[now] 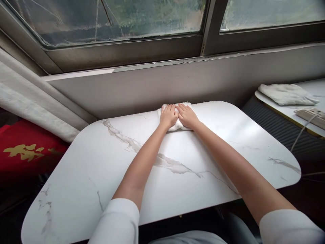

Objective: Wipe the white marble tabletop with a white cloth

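Note:
A folded white cloth (175,127) lies at the far edge of a white marble-patterned table (208,189). My left hand (168,116) rests flat on the cloth's left part, fingers stretched toward the wall. Beside it, my right hand (187,116) lies flat on the right part, its fingers angled to the left. The two hands nearly meet in the middle, and both arms reach straight out over the tabletop. What the palms do underneath is hidden.
Behind the table stand a low wall (122,93) and a sliding window. White curtain (38,95) and red fabric with gold print (27,149) are at left. On the right, a second table holds another white cloth (288,94) and a power strip (311,114) with a cord.

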### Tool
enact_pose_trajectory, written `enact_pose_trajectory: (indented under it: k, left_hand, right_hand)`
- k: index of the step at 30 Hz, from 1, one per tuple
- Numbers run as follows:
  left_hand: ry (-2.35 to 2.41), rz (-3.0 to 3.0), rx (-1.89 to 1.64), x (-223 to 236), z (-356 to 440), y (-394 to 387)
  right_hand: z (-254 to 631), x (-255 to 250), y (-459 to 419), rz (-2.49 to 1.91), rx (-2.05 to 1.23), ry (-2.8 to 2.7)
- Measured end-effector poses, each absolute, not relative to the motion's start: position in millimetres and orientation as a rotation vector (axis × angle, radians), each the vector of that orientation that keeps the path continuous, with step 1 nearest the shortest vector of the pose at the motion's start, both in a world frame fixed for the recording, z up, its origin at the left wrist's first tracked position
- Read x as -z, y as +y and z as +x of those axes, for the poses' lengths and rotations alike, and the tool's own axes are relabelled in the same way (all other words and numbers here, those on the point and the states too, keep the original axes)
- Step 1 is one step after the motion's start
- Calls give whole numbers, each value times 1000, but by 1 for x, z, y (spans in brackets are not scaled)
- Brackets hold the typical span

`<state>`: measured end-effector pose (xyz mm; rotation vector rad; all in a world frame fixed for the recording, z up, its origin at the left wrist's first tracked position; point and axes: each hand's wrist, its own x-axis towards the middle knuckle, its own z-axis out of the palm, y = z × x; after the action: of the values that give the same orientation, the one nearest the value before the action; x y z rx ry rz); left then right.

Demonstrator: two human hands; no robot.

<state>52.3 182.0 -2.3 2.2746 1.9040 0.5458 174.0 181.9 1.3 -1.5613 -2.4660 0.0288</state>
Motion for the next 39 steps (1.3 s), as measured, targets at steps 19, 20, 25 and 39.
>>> enact_pose_trajectory:
  k: [19, 20, 25, 39]
  left_hand:
    - [1638, 2506, -409, -2, 137, -31]
    - [1605, 2529, -417, -1, 142, -39]
    - [1499, 2592, -442, -1, 167, -45]
    - [1666, 2409, -394, -2, 169, 147]
  right_hand:
    - [289, 7, -28, -1323, 152, -2568]
    - [295, 7, -38, -1320, 164, -2561]
    - [328, 8, -51, -1381, 133, -2532]
    - [304, 1, 147, -1631, 6, -2428]
